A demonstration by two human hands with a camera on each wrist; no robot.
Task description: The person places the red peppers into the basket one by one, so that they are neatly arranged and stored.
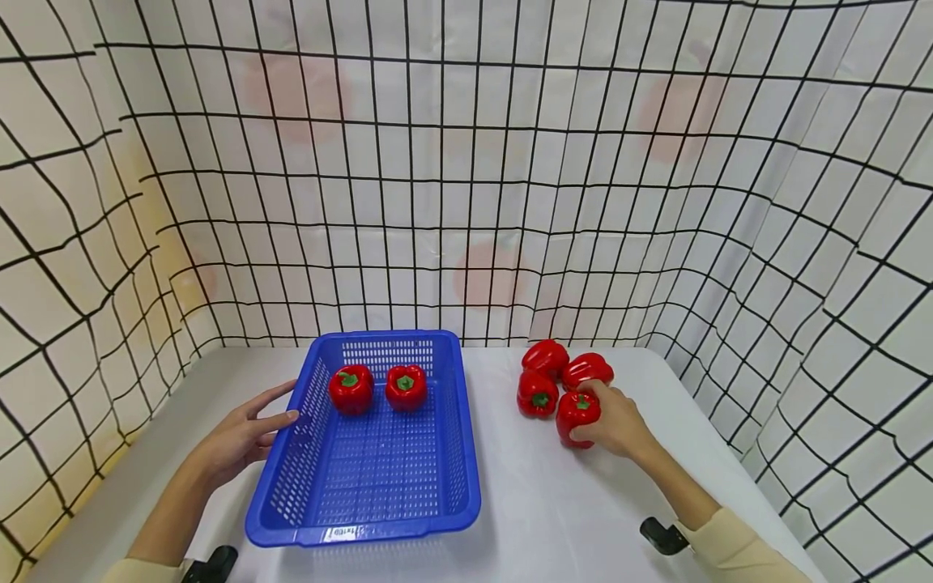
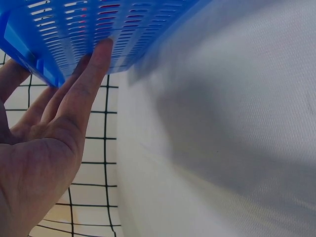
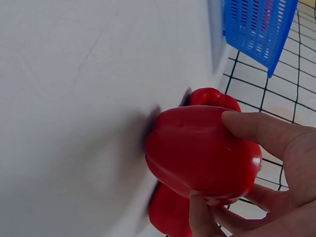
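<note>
My right hand [image 1: 618, 421] grips a red bell pepper [image 3: 197, 150], thumb on one side and fingers on the other. In the head view its green stem points up. Close beside it lie several more red peppers, the nearest a pepper [image 1: 537, 394] with its stem toward me. At the left, my left hand [image 1: 236, 441] touches the outer side of a blue plastic basket [image 1: 364, 534], its fingers extended along the slotted wall in the left wrist view. Inside the basket, toward the back, two red peppers sit side by side, one left [image 1: 351, 390] and one right [image 1: 406, 388].
A white table [image 1: 532, 518] carries the basket and the loose peppers. Black wire grid [image 1: 466, 202] over white sheeting walls the table at the back and both sides. Dark wrist devices show at the left cuff [image 1: 211, 564] and right cuff [image 1: 663, 535].
</note>
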